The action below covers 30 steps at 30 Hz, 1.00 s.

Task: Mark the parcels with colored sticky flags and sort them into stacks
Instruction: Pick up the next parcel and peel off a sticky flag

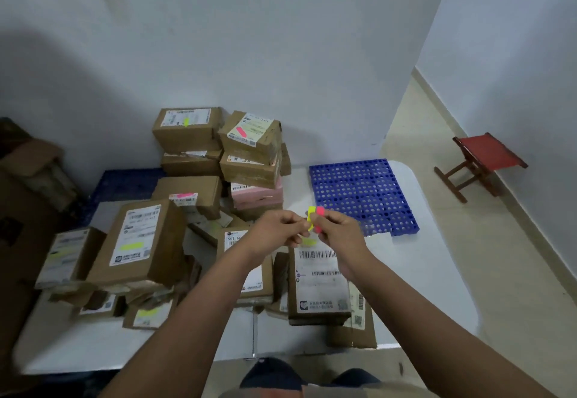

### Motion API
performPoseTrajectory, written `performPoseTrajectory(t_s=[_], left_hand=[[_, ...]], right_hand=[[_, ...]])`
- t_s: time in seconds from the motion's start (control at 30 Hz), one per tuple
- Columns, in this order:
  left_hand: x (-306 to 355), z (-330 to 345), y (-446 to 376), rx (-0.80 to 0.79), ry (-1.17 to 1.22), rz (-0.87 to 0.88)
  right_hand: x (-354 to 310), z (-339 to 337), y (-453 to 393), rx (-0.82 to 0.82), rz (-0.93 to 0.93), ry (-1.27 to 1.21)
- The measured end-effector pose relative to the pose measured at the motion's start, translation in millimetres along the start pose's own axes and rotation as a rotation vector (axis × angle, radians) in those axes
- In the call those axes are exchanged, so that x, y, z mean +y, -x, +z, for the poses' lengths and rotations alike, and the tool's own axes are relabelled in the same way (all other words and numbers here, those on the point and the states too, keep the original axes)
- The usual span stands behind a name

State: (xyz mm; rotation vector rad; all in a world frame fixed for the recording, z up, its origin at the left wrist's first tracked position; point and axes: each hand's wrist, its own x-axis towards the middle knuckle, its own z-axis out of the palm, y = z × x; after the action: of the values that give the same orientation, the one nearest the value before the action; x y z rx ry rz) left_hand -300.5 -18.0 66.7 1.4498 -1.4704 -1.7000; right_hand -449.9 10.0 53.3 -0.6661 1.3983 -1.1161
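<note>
**Peeling a flag**

Both hands meet above the boxes [317,282]. R hand [338,230] pinches the flag pad [315,218], yellow & pink. L hand [278,229] nips one strip's end. Flags look thin, floppy, light, so hold by the tip, not the sticky bit.

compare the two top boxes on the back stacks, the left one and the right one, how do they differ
The left top box carries a yellow-green flag; the right top box carries a pink flag. The left one sits roughly square to the wall, the right one is turned askew. Both are brown cardboard with white shipping labels.
</note>
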Motion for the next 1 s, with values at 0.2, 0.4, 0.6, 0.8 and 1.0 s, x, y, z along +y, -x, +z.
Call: performPoseTrajectory(t_s=[0.2,0.4,0.6,0.8,1.0], left_hand=[[-10.3,-39.2,36.4,0.188,0.166,0.062],[-32.1,-97.4,75.7,0.398,0.476,0.125],[-56.6,-188.2,113.3,0.630,0.503,0.149],[-112.4,-272.7,162.1,1.022,0.882,0.130],[-209.7,-314.1,176.3,1.214,0.987,-0.166]], right_hand=[[-11.7,47.8,4.6,-0.194,-0.043,0.105],[-14.0,107.2,20.9,-0.280,-0.067,0.171],[-2.1,183.4,32.4,-0.267,-0.025,0.167],[25.2,268.6,47.1,-0.272,-0.038,0.214],[56.4,333.3,59.6,-0.310,-0.082,0.302]])
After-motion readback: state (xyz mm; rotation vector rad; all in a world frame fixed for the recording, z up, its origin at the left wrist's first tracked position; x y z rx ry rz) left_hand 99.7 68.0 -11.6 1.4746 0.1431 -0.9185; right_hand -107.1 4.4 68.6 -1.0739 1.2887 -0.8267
